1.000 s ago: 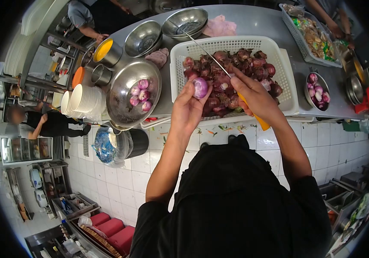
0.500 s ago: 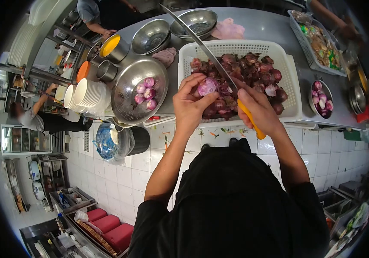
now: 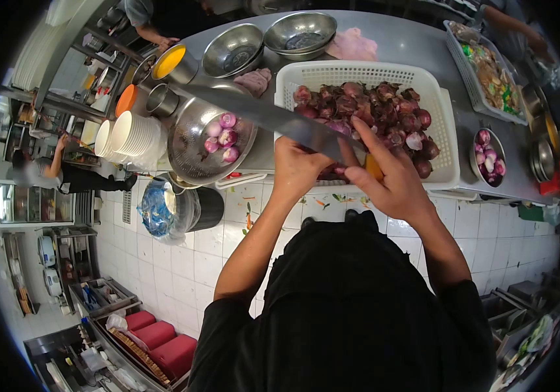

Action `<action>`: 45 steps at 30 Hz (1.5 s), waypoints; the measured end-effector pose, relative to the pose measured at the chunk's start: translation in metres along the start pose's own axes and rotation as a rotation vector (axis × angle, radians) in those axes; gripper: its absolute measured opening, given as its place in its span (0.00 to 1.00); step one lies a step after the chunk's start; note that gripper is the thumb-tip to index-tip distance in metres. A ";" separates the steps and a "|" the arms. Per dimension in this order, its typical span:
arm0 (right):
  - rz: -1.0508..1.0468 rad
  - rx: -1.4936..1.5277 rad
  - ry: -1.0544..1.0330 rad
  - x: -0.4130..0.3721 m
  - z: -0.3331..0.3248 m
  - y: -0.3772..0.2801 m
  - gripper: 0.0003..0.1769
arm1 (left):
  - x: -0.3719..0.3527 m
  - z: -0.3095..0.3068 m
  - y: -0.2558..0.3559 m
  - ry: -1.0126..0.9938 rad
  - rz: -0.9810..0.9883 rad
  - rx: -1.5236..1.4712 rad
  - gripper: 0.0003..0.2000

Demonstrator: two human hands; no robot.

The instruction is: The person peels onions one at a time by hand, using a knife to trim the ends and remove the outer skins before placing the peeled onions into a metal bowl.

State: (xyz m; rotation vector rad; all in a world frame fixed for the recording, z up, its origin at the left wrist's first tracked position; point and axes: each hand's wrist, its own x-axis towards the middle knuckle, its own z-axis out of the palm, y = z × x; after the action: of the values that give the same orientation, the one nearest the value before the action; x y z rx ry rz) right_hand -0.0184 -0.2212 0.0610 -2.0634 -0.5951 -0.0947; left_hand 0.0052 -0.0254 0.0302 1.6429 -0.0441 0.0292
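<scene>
We work at the near edge of the worktop, over the front rim of the white basket. Our left hand is curled tight around an onion, of which only a dark sliver shows between the two hands. Our right hand is wrapped on the yellow handle of the knife, forefinger stretched forward. The long blade runs out leftward over the steel bowl.

To do this well, we judge that we should choke up on so long a blade and work with the part nearest the handle. We should also keep the left thumb behind the edge, take thin skin only, and turn the onion rather than the knife.

The basket holds a heap of unpeeled red onions. The steel bowl holds four or so peeled onions, and a small bowl on the right holds more. Two steel bowls at the back look nearly empty. A pot holds something yellow, and a far tray holds mixed greens.
</scene>
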 end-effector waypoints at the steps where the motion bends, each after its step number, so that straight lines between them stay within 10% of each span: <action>1: -0.002 -0.016 -0.008 0.000 0.000 -0.002 0.41 | -0.001 0.002 0.001 0.043 0.071 0.025 0.21; 17: 0.095 0.069 -0.021 0.004 0.006 0.002 0.30 | 0.001 -0.015 -0.010 -0.139 -0.068 -0.032 0.18; 20: 0.466 0.600 -0.216 0.012 -0.012 0.001 0.26 | 0.004 -0.011 -0.015 -0.106 0.174 -0.123 0.18; 27: 0.777 0.488 -0.107 0.028 -0.028 0.023 0.29 | -0.001 -0.018 -0.030 -0.188 0.189 -0.271 0.29; 37: 0.943 0.531 0.024 0.026 -0.011 0.041 0.31 | -0.004 -0.047 -0.024 0.104 -0.025 -0.251 0.23; 45: 0.865 0.488 0.154 0.007 -0.028 0.031 0.29 | 0.008 -0.194 -0.086 0.488 -0.047 0.292 0.17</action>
State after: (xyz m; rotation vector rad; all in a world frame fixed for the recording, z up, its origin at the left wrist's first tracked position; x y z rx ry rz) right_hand 0.0067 -0.2549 0.0539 -1.6513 0.3694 0.3587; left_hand 0.0185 0.1746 -0.0408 1.8857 0.3875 0.4155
